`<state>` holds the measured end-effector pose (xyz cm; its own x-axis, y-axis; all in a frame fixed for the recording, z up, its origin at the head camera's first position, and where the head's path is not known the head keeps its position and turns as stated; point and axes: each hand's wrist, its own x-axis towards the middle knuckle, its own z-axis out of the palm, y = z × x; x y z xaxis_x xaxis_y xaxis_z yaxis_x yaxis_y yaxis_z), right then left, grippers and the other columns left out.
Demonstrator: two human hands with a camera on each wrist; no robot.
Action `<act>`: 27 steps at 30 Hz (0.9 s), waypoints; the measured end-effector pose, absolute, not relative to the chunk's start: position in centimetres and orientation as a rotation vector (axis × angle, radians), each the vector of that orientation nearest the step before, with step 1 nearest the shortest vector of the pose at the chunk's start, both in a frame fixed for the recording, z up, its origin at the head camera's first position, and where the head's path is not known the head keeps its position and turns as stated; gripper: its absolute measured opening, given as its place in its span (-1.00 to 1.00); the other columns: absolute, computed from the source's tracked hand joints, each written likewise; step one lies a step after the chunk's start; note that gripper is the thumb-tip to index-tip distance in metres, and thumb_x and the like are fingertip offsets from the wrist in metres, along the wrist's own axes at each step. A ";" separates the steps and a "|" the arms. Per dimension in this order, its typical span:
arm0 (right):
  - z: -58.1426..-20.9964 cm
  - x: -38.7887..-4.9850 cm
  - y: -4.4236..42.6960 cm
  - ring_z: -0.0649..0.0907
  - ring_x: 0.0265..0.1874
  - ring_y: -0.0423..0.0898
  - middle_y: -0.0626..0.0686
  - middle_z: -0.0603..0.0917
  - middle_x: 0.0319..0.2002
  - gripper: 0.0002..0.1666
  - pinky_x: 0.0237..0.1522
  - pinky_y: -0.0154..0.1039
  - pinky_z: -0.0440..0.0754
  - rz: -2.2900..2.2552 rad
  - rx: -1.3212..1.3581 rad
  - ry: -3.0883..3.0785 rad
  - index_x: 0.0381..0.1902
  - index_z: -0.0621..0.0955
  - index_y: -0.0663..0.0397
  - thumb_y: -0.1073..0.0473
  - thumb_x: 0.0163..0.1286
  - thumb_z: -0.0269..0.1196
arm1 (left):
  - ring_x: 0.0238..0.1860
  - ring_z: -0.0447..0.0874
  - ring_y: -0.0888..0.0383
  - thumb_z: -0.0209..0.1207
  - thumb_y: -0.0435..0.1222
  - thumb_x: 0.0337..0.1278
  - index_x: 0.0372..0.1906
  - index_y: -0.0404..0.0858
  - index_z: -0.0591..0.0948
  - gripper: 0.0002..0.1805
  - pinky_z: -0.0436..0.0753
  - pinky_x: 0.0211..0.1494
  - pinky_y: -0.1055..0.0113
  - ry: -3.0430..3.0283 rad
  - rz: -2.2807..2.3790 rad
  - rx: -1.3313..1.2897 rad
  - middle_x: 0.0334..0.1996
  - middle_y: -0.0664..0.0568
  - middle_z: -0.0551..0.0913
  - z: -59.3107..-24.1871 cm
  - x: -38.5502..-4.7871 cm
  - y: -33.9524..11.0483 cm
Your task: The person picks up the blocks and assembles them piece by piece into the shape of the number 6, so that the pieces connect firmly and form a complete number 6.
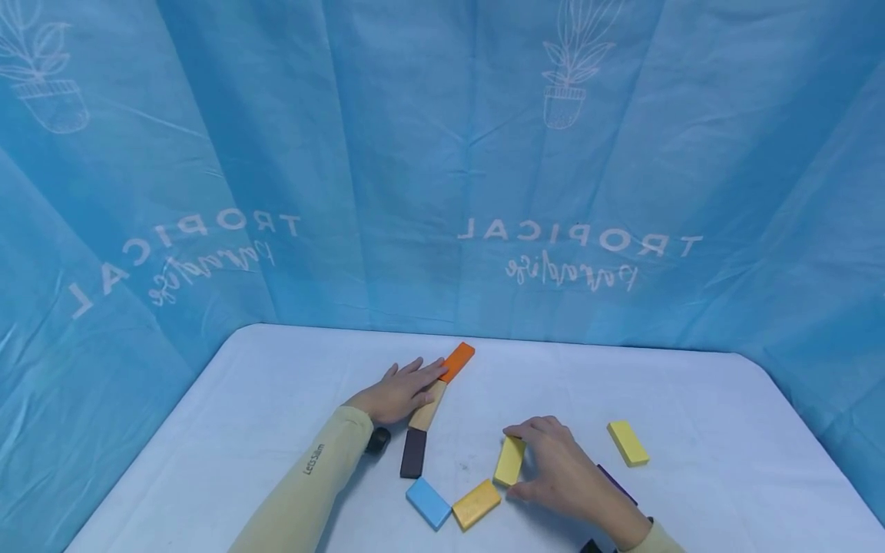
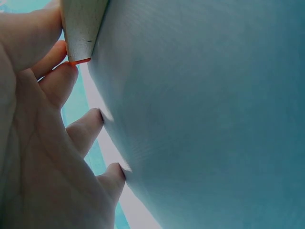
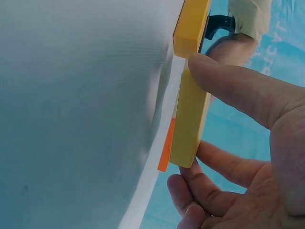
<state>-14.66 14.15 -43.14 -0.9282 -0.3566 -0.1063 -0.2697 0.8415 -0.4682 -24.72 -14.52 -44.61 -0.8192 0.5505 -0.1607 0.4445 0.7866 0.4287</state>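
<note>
Several flat rectangular blocks form a bent line on the white table. My left hand point(image 1: 397, 394) rests beside its far end with fingers spread. Its fingertips touch the orange block point(image 1: 460, 359), and its thumb lies by the plain wooden block point(image 1: 425, 415). Toward me follow a black block point(image 1: 413, 453), a blue block point(image 1: 429, 504) and an amber block point(image 1: 476, 504). At the near right end my right hand point(image 1: 561, 470) holds a light yellow block point(image 1: 510, 461) lengthwise between thumb and fingers. In the right wrist view that yellow block point(image 3: 188, 124) stands close to the amber block point(image 3: 191, 28).
Another yellow block point(image 1: 628, 443) lies apart on the right. A dark purple block point(image 1: 618, 485) is mostly hidden behind my right wrist. The white table point(image 1: 332, 361) ends at a blue printed curtain point(image 1: 415, 153) behind and at both sides.
</note>
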 end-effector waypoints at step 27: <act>-43.4 -15.9 14.1 0.49 0.17 0.06 -0.01 0.61 0.07 -0.13 0.21 0.17 0.50 -0.663 -0.612 2.720 0.19 0.64 0.06 0.00 -0.13 0.67 | 0.60 -0.10 -0.10 -0.08 -0.05 0.59 0.61 -0.03 0.14 -0.38 -0.12 0.55 -0.21 2.698 0.559 0.757 0.60 0.11 0.08 -44.7 -24.8 -14.6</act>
